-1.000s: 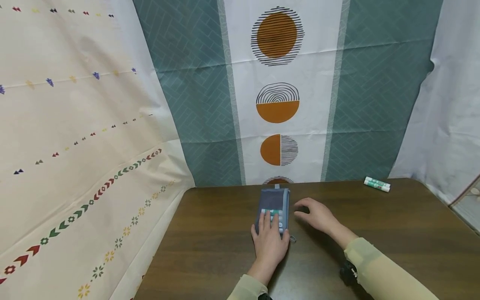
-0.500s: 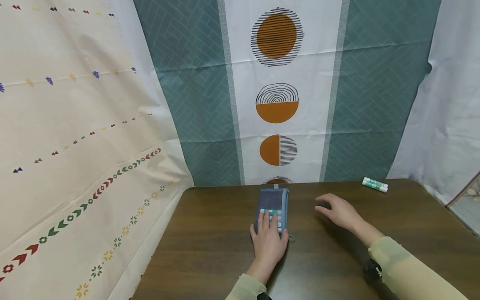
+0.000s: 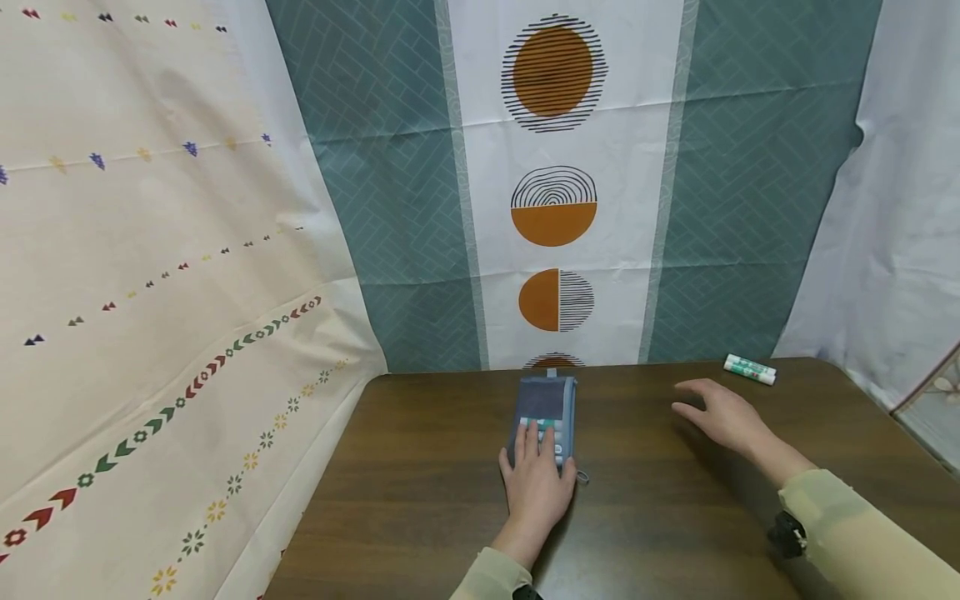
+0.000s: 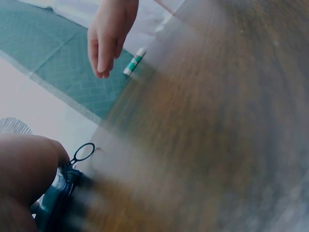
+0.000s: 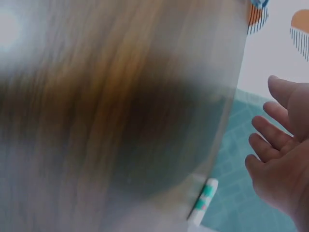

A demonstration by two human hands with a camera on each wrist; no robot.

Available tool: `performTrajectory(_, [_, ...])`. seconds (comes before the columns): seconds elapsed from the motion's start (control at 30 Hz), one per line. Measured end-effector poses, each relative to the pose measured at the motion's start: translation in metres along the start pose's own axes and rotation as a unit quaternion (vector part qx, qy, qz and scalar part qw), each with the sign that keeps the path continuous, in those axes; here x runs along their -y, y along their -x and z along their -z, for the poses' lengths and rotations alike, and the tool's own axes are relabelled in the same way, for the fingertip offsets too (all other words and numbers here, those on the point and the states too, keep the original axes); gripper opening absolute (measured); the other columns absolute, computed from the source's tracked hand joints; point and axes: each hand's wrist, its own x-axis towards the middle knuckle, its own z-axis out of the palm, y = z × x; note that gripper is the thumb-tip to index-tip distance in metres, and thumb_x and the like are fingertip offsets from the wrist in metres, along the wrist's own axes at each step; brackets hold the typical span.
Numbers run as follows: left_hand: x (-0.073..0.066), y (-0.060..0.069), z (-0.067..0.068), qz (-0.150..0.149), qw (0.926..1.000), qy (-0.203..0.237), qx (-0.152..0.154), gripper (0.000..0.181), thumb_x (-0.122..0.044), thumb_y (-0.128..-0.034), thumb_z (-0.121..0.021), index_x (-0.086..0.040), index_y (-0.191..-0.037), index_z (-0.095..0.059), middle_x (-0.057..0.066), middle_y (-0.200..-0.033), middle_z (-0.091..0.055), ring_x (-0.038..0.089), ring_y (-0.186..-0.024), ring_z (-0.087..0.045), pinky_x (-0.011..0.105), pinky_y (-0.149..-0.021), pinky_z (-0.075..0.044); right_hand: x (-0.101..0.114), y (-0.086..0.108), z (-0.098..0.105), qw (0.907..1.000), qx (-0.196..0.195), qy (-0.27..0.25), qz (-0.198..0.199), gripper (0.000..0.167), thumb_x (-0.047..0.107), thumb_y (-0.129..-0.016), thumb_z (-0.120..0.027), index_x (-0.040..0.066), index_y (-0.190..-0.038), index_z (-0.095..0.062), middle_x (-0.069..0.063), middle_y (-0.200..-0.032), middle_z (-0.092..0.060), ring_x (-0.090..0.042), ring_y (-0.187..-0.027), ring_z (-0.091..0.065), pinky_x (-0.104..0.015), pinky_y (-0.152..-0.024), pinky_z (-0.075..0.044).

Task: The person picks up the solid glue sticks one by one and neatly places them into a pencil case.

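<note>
My left hand (image 3: 536,492) lies with straight fingers on a blue-grey zip pouch (image 3: 542,398) with a dark upper panel. White and green items show on the pouch by the fingertips; I cannot tell whether they are inside it. A small ring (image 4: 84,152) sticks out at the pouch's near corner in the left wrist view. My right hand (image 3: 726,417) hovers over the table with loosely bent fingers and holds nothing. Beyond it lie white tubes with green labels (image 3: 750,369), side by side, apart from the hand. In the right wrist view, the tubes (image 5: 205,200) sit at the table's edge.
The brown wooden table (image 3: 420,475) ends at a patterned cloth (image 3: 405,250) hanging behind it. A cream cloth (image 3: 187,375) drapes along the left side. A white cloth (image 3: 900,217) hangs at the right.
My right hand has moved right, away from the pouch and closer to the white and green tubes. The left hand has stayed on the pouch.
</note>
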Motion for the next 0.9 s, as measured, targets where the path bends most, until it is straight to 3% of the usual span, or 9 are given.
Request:
performTrajectory(0.3, [0.000,0.000,-0.001,-0.002,1.0000,0.000,-0.002,0.062,-0.043,-0.1062,-0.071,-0.013,-0.160,-0.060,0.016,-0.172,-0.044,0.037,-0.163,-0.032,0.077,-0.121,-0.027,-0.030,0.005,0.018,0.9997,0.004,0.017,-0.018,0.062,0.036,-0.113,-0.065,-0.011,-0.152,-0.054,-0.041,-0.155,-0.049,-0.064,-0.139,-0.048,-0.078,-0.105,-0.043])
performTrajectory(0.9, [0.000,0.001,0.000,0.000,1.0000,0.002,0.001,0.061,-0.042,-0.1059,-0.071,-0.013,-0.159,-0.061,0.016,-0.172,-0.045,0.037,-0.163,-0.032,0.077,-0.120,-0.028,-0.098,0.011,0.053,0.9965,-0.007,0.049,-0.068,0.077,0.043,-0.114,-0.060,-0.022,-0.151,-0.044,-0.054,-0.148,-0.041,-0.072,-0.132,-0.045,-0.081,-0.101,-0.042])
